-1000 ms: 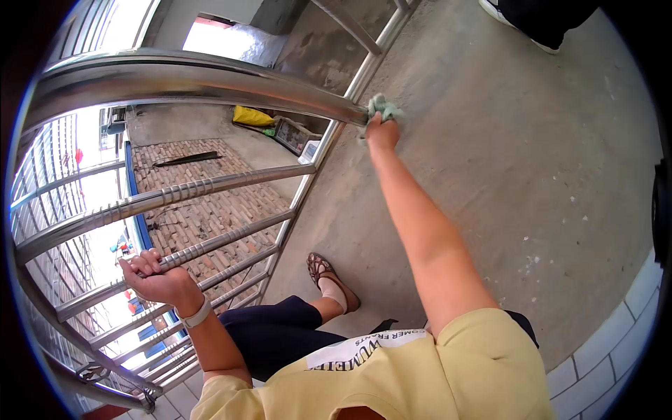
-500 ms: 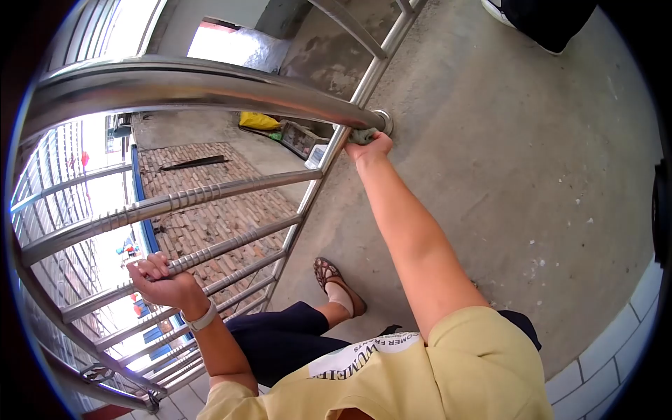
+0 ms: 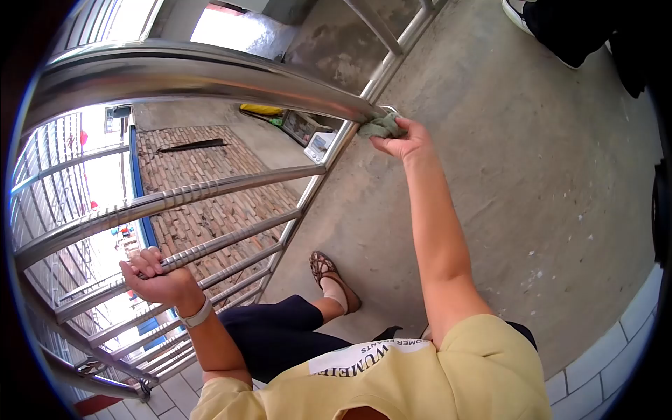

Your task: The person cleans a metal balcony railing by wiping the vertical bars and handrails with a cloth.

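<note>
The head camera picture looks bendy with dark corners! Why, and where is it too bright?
Head view: the thick pole bows, probably from a wide lens, which may darken the corners too; head view: glare washes the background nearly white beside the left hand.

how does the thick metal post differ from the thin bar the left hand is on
The thick post is far wider than the thin bar. The post looks smooth, while the bar has ridged rings along part of it. The right hand holds a green cloth at the post's floor end; the left hand curls around the bar. Both are shiny metal.
</note>
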{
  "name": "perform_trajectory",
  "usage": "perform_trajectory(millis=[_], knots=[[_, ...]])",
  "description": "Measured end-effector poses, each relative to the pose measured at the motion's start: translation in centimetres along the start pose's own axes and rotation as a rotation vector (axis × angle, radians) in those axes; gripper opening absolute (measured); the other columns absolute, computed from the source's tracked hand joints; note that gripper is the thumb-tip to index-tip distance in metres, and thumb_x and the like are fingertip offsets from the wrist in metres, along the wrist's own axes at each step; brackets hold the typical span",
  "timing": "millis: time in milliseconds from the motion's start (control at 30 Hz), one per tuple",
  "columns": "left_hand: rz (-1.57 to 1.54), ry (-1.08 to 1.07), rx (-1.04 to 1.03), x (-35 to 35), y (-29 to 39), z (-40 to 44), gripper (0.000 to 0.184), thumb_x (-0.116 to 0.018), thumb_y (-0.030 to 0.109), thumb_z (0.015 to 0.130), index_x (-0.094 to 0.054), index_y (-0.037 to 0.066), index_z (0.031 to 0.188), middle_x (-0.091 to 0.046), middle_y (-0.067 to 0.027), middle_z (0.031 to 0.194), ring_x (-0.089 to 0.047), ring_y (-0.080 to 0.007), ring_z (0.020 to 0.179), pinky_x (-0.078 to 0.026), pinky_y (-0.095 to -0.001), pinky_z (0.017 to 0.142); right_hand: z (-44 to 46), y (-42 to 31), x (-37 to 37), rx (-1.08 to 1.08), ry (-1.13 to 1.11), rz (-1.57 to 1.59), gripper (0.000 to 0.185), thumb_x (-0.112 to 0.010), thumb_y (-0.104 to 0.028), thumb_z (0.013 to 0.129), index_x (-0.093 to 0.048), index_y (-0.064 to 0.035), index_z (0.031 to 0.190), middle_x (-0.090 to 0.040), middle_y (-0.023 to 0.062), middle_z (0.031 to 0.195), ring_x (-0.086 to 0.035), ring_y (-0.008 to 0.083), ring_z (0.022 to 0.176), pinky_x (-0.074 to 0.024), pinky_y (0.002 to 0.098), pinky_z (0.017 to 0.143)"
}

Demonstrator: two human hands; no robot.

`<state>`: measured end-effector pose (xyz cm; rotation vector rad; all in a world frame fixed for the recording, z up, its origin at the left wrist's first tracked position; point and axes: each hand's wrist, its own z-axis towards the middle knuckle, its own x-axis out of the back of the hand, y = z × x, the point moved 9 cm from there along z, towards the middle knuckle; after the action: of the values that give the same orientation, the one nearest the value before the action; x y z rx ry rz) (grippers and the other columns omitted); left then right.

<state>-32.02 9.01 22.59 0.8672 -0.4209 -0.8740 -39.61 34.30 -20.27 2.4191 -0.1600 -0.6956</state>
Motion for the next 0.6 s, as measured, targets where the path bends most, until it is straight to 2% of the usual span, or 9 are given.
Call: perform_trajectory(millis=[100,167,200,233,300,367,433,500,600], knots=[[0.021,0.044,-0.012,0.2,0.1,0.0,0.037,-0.039,0.021,0.090,-0.029,0.016,0.055,-0.023,0.0053,0.047,-0.023,-0.0055,0.042,-0.028,-0.0224,0.048,-1.1,-0.7,-0.1,-0.056,0.084,-0.033,0.037,-0.044,-0.006,0.085,-0.036,-0.0015,0.121,-0.040,0.0181,0.123,-0.039,0.0338,0.114,-0.0315,0.0557,0.095],[0.016,0.031,0.000,0.1,0.0,0.1,0.037,-0.039,0.021,0.090,-0.029,0.016,0.055,-0.023,0.0049,0.048,-0.024,-0.0059,0.042,-0.028,-0.0225,0.048,-1.8,-2.6,-1.9,0.101,-0.115,-0.210,0.035,-0.044,-0.004,0.084,-0.039,-0.0019,0.118,-0.044,0.0168,0.117,-0.044,0.0341,0.108,-0.0331,0.0570,0.093],[0.012,0.046,-0.001,0.1,0.0,0.1,0.037,-0.039,0.021,0.090,-0.029,0.016,0.055,-0.023,0.0048,0.048,-0.024,-0.0060,0.042,-0.029,-0.0225,0.048,-1.8,-4.4,-2.6,0.251,-0.184,-0.215,0.033,-0.049,-0.008,0.083,-0.041,-0.0029,0.115,-0.048,0.0133,0.112,-0.048,0.0301,0.103,-0.0374,0.0493,0.092],[0.006,0.064,-0.002,0.3,0.0,0.0,0.036,-0.040,0.021,0.090,-0.029,0.016,0.055,-0.023,0.0047,0.048,-0.025,-0.0060,0.042,-0.029,-0.0225,0.049,-1.5,-4.8,-2.6,0.251,-0.179,-0.216,0.033,-0.049,-0.008,0.083,-0.041,-0.0029,0.115,-0.048,0.0133,0.112,-0.048,0.0301,0.103,-0.0374,0.0493,0.092],[0.016,0.067,0.016,0.3,0.0,-0.1,0.037,-0.040,0.021,0.090,-0.028,0.016,0.055,-0.023,0.0046,0.047,-0.025,-0.0062,0.042,-0.029,-0.0225,0.049,-3.8,-9.6,-4.7,0.871,-0.237,-0.539,0.031,-0.054,-0.015,0.083,-0.046,-0.0056,0.111,-0.050,0.0095,0.109,-0.050,0.0240,0.101,-0.0405,0.0386,0.089],[0.018,0.125,0.047,0.5,-0.2,-0.2,0.037,-0.040,0.021,0.090,-0.027,0.017,0.056,-0.023,0.0046,0.047,-0.025,-0.0062,0.042,-0.029,-0.0225,0.049,-3.2,-10.1,-4.6,0.888,-0.174,-0.589,0.031,-0.055,-0.020,0.083,-0.049,-0.0059,0.110,-0.050,0.0080,0.111,-0.051,0.0187,0.099,-0.0408,0.0317,0.086],[0.015,0.117,0.064,0.4,-0.1,-0.2,0.038,-0.041,0.021,0.089,-0.026,0.017,0.055,-0.023,0.0047,0.047,-0.025,-0.0063,0.042,-0.029,-0.0227,0.049,-1.6,-7.8,-5.0,0.653,-0.269,-0.563,0.033,-0.052,-0.022,0.083,-0.050,-0.0033,0.110,-0.052,0.0090,0.110,-0.050,0.0165,0.098,-0.0404,0.0311,0.085],[0.033,0.108,0.084,0.5,-0.3,-0.2,0.039,-0.040,0.022,0.089,-0.026,0.017,0.054,-0.022,0.0047,0.046,-0.025,-0.0063,0.041,-0.029,-0.0228,0.049,0.7,-7.0,-5.3,0.673,-0.292,-0.709,0.030,-0.049,-0.021,0.085,-0.051,-0.0040,0.109,-0.055,0.0056,0.103,-0.052,0.0160,0.094,-0.0420,0.0294,0.083],[0.002,0.104,0.086,0.7,-0.7,0.0,0.039,-0.040,0.021,0.089,-0.025,0.017,0.053,-0.022,0.0046,0.046,-0.024,-0.0066,0.041,-0.028,-0.0226,0.048,1.7,-4.6,-7.0,0.617,-0.422,-1.163,0.045,-0.045,-0.038,0.084,-0.056,0.0025,0.099,-0.056,0.0067,0.093,-0.050,0.0162,0.088,-0.0389,0.0294,0.078]])
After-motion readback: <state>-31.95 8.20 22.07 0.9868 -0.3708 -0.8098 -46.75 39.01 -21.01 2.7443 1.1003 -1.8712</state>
